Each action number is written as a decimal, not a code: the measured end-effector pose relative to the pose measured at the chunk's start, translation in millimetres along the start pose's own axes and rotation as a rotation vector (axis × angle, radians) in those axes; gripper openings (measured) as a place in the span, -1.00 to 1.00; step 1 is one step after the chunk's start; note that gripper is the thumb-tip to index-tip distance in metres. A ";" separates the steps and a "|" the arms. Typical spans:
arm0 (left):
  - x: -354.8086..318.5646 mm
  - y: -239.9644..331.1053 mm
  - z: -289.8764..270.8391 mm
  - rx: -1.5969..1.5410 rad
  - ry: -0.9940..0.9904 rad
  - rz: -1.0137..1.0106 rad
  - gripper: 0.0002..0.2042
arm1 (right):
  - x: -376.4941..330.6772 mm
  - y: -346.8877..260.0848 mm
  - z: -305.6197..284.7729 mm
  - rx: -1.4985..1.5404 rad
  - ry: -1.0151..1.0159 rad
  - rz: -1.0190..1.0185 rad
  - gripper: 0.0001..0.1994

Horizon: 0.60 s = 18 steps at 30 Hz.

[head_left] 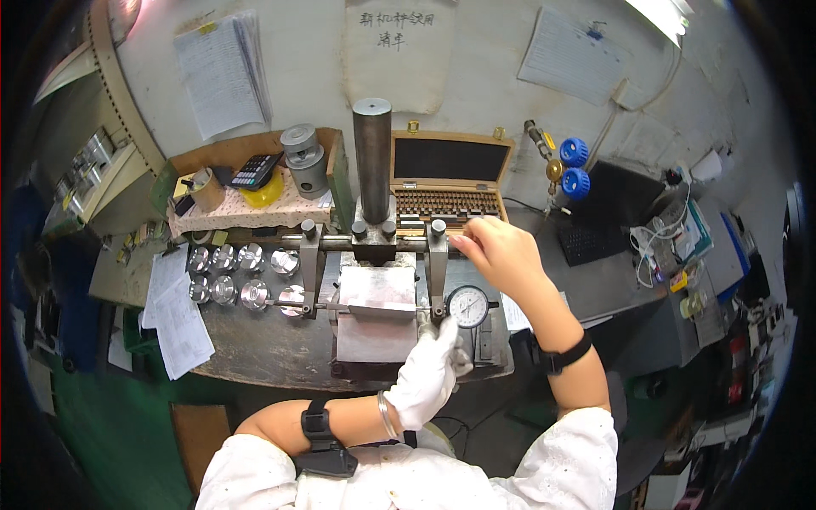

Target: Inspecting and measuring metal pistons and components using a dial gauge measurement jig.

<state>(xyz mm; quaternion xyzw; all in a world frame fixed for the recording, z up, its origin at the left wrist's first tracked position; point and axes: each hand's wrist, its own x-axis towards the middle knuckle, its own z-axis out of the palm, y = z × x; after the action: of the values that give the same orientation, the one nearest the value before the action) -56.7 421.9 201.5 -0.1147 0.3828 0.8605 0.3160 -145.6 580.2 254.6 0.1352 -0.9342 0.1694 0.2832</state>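
A steel measuring stand with a thick upright post point(372, 161) stands in front of me. Its crossbar carries a left bracket arm point(311, 270) and a right bracket arm point(437, 270). A round dial gauge point(467, 307) sits beside the right arm's lower end. My left hand point(427, 374), in a white glove, is closed just below the dial, by the bracket's lower end; what its fingers grip is hidden. My bare right hand point(506, 255) is raised beside the right arm's top, fingers curled in at the crossbar's end. Whatever they pinch is hidden. A metal block point(382, 293) lies between the arms.
Several shiny round metal parts point(224, 290) stand in rows at left. Behind the stand lies an open wooden case of gauge blocks point(450, 201). Papers point(180, 327) hang over the left table edge. Blue-knobbed valves point(575, 183) and a keyboard point(586, 244) are at right.
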 end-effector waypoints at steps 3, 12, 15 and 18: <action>16.3 2.5 7.1 -0.122 0.139 0.035 -0.60 | 26.1 5.5 7.8 -0.154 -0.145 -0.152 -0.62; 22.8 4.7 14.5 -0.042 0.281 0.066 -0.56 | 50.7 12.2 35.8 -0.243 -0.240 -0.397 -0.53; 22.5 3.9 16.3 -0.033 0.260 0.098 -0.60 | 54.1 18.7 38.6 -0.204 -0.267 -0.467 -0.56; 20.3 4.1 17.2 -0.094 0.218 0.110 -0.63 | 54.4 23.3 39.8 -0.191 -0.282 -0.506 -0.60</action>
<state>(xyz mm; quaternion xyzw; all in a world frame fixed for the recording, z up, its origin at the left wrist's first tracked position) -74.2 441.7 206.6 -0.2011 0.3800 0.8758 0.2193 -216.7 577.2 249.1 0.3587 -0.9127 -0.0157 0.1953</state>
